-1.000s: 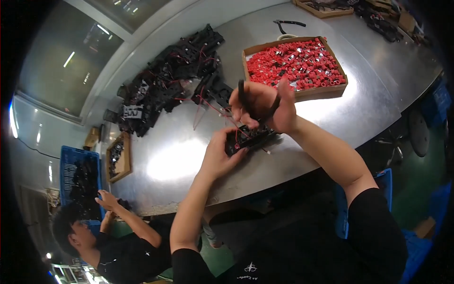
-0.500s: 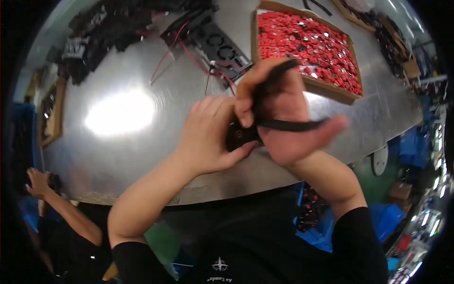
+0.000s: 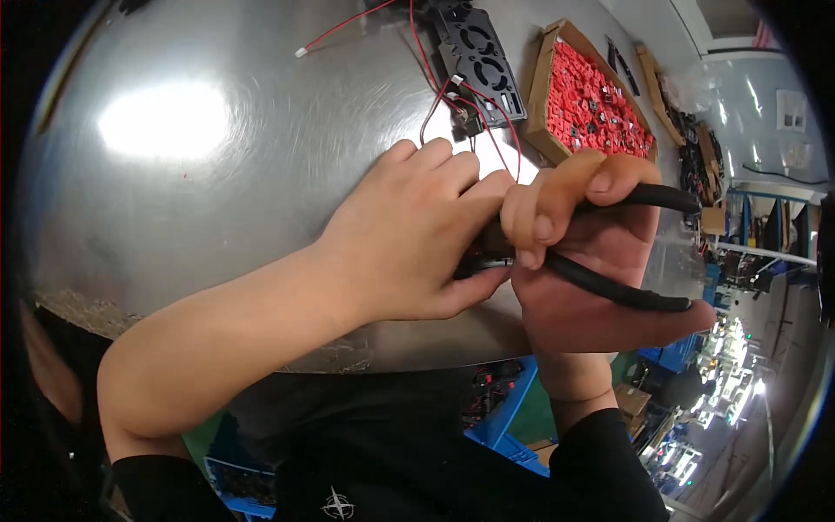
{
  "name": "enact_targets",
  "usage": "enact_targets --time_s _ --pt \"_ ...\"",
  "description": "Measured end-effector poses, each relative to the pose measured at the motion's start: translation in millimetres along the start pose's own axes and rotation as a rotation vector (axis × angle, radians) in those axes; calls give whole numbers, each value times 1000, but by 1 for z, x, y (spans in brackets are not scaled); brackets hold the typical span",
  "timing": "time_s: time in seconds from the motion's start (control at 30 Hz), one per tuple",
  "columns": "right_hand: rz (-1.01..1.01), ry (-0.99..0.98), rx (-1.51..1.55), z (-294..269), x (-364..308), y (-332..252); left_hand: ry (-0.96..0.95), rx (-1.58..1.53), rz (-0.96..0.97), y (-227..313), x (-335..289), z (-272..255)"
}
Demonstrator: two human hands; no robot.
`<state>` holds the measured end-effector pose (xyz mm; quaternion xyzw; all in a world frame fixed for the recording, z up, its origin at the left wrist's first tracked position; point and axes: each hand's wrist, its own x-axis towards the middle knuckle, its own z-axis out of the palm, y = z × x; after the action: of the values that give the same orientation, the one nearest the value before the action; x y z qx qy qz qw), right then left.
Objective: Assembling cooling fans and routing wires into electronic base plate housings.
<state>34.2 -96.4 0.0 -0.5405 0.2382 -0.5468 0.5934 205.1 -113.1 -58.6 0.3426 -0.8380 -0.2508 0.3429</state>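
In my right hand [image 3: 583, 239] is a pair of hand pliers or cutters; their black handles [image 3: 613, 287] spread apart across the palm, the fingers curled round the upper one. The tool's head points left toward my left hand [image 3: 417, 230], where a small metal part shows by the thumb. My left hand is closed, knuckles up, over a small dark piece [image 3: 472, 264] mostly hidden beneath the fingers. Just beyond my hands lies a black housing [image 3: 483, 65] with round fan-like cutouts. Red and black wires [image 3: 496, 109] with white connectors trail from it toward my fingers.
An open cardboard box [image 3: 541, 117] full of small red parts [image 3: 596, 100] stands far right on the metal table [image 3: 270, 191]. A dark tool [image 3: 623, 65] lies behind it. Below the table edge are blue bins [image 3: 504, 413]. Shelving [image 3: 774, 213] rises at right.
The view has swung to the right, so the housing and box appear shifted. My right hand, blurred before, shows sharply with the handles still spread. Both hands stay together.
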Motion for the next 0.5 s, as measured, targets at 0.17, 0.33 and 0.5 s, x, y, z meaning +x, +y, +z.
enact_targets --time_s 0.17,0.33,0.5 --pt "-55 89 -93 -1 -9 -4 21 46 20 -1 -1 5" --pt "-59 60 -82 0 -7 0 18 41 14 0 0 6" --pt "-84 -35 -44 3 -6 3 65 65 50 -2 1 6"
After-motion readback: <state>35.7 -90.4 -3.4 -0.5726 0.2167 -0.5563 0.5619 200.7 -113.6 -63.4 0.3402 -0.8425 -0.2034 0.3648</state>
